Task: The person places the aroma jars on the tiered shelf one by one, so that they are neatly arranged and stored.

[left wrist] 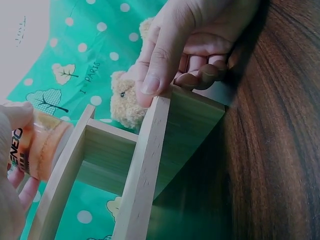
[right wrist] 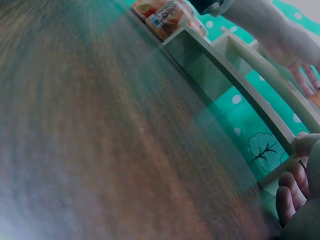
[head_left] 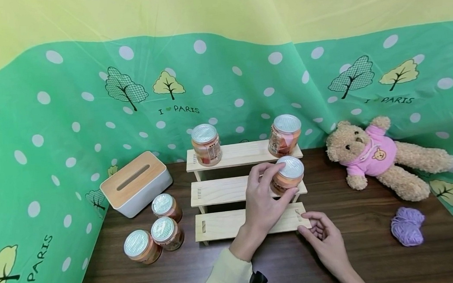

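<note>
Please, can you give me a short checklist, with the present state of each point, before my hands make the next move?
1. Left grip secure on the held jar: ok, thumb and fingers are round it.
2. Held jar at the middle tier: ok, at its right end.
3. Held jar's base fully seated: cannot tell, contact is hidden.
4. Right grip on the wooden stepped rack: ok, pinching the lowest tier's right corner.
5. Top-tier jars upright: ok, one near each end.
6. Three other jars on the rack: not ok, they stand on the table near the tissue box.
</note>
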`<action>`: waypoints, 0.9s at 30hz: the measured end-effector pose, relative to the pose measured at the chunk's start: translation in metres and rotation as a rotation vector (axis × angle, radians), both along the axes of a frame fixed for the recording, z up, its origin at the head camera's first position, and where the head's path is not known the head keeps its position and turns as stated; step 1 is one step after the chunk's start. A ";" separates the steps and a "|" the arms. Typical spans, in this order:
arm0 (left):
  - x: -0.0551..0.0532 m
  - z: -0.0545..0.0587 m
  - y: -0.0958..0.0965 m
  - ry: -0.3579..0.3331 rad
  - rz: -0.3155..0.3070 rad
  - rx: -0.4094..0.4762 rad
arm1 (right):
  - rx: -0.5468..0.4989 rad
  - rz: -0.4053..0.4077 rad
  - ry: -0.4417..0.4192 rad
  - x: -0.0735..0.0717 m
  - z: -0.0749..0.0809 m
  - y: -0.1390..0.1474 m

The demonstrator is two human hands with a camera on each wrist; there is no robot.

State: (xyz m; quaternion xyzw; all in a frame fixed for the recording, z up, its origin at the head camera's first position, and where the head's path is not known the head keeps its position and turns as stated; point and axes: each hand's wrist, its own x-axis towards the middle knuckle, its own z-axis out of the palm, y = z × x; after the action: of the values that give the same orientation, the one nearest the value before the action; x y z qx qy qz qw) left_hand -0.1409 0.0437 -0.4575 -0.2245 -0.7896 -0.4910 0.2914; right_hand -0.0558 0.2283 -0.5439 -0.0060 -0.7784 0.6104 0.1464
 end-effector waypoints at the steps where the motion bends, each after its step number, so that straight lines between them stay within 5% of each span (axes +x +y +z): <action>1: 0.000 0.000 0.000 -0.002 0.001 -0.002 | 0.000 0.000 0.001 0.000 0.000 0.000; 27: 0.006 -0.003 -0.006 0.038 0.014 -0.059 | -0.006 0.011 0.014 0.000 -0.001 0.000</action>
State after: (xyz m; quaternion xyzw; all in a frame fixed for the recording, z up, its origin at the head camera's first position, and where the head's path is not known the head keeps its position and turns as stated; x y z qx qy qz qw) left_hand -0.1352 0.0380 -0.4607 -0.2367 -0.7997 -0.4611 0.3031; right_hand -0.0558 0.2287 -0.5446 0.0019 -0.7754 0.6137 0.1485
